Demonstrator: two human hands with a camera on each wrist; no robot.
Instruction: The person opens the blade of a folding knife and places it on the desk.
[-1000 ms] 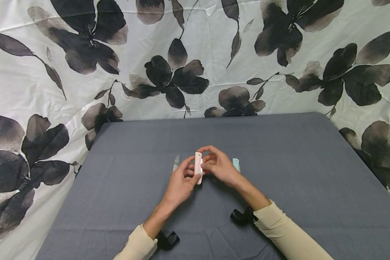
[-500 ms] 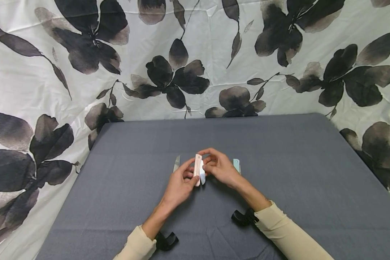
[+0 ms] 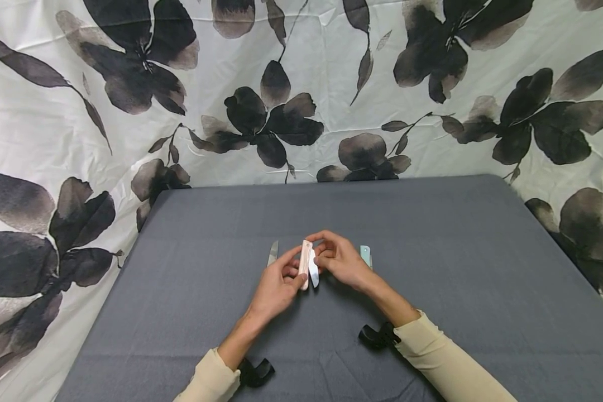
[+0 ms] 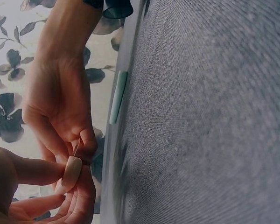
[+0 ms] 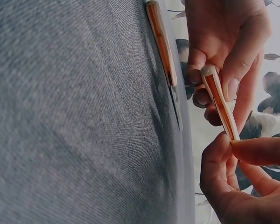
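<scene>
Above the grey table, my left hand (image 3: 273, 287) grips the pale pink handle of a folding knife (image 3: 305, 268) between thumb and fingers. My right hand (image 3: 343, 259) pinches the knife's blade (image 3: 314, 271), which stands part way out of the handle at a narrow angle. In the left wrist view, the handle's end (image 4: 72, 173) sits between the fingers, with a thin strip of blade reaching the right hand's fingers. The right wrist view shows the slotted edge of the handle (image 5: 219, 100), held at the top by the left hand.
Behind my left hand lies a second knife, its blade (image 3: 273, 253) out and its handle (image 5: 162, 44) seen in the right wrist view. Right of my right hand is a light blue handle (image 3: 365, 254). A floral cloth (image 3: 281, 50) hangs behind the grey table (image 3: 432, 223).
The blade has swung out of the pink handle, its tip moving right and toward me. Both hands keep their hold, and the knife has shifted slightly toward me.
</scene>
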